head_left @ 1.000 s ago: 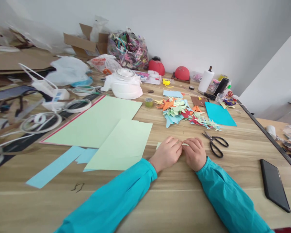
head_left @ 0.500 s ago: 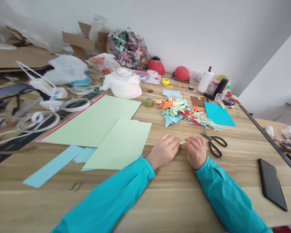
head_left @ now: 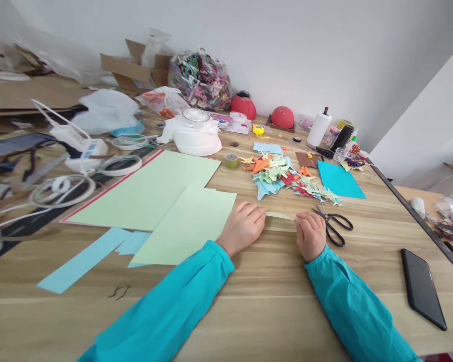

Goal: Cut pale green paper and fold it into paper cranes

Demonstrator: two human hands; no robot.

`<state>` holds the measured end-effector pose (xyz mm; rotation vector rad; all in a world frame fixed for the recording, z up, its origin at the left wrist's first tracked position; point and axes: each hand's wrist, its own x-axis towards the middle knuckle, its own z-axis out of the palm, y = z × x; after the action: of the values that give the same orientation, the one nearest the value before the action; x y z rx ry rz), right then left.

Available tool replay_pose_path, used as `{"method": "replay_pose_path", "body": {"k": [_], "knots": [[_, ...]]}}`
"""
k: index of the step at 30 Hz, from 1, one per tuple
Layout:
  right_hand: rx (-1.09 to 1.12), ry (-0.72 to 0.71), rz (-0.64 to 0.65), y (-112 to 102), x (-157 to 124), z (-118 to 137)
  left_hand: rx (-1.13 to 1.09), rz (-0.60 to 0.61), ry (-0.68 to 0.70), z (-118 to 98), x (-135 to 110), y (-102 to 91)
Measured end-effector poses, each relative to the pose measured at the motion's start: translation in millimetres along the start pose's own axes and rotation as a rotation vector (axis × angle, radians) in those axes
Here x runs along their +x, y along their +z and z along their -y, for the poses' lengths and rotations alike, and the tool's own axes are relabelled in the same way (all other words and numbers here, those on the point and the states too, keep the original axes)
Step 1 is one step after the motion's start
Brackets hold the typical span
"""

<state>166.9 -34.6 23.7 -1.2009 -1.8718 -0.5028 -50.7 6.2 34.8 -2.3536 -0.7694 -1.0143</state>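
Between my two hands a narrow pale green paper strip (head_left: 281,215) stretches just over the tabletop. My left hand (head_left: 243,227) is closed on its left end, beside a large light green paper sheet (head_left: 189,221). At the other end, my right hand (head_left: 310,234) has its fingers curled round the strip. The fingers cover both ends. Black-handled scissors (head_left: 335,226) lie slightly open against the right side of my right hand. Beyond my hands is a pile of folded paper pieces (head_left: 274,171) in orange, green, blue and red.
Blue paper strips (head_left: 85,259) lie at the left, partly under the green sheets. A black phone (head_left: 423,289) rests at the right. Behind the pile are a bright blue sheet (head_left: 340,179), a green spool (head_left: 231,161) and a white bottle (head_left: 319,128). Cables (head_left: 62,190) clutter the far left.
My hands have moved apart, the left one leftward and the right one slightly rightward. More of the green strip now shows between them.
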Motion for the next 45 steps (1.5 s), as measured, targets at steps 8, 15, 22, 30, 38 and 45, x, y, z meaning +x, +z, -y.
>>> {"method": "replay_pose_path", "body": {"k": [8,15,22,30,38,45], "knots": [[-0.014,0.019,-0.032,1,-1,-2,0.019,-0.029,-0.007,7,-2,-0.8],[-0.004,0.025,-0.027,1,-2,-2,0.053,-0.019,-0.042,7,-2,-1.1],[-0.016,0.020,-0.009,1,-1,-2,0.064,-0.008,-0.057,9,-2,-2.8],[-0.026,0.049,-0.029,2,-3,-9,-0.037,-0.023,-0.166,-5,0,-5.1],[0.064,-0.157,0.043,-2,2,12,-0.085,0.059,0.003,-40,10,-0.3],[0.045,-0.224,0.084,-3,2,15,-0.113,0.151,0.022,-38,8,3.4]]}}
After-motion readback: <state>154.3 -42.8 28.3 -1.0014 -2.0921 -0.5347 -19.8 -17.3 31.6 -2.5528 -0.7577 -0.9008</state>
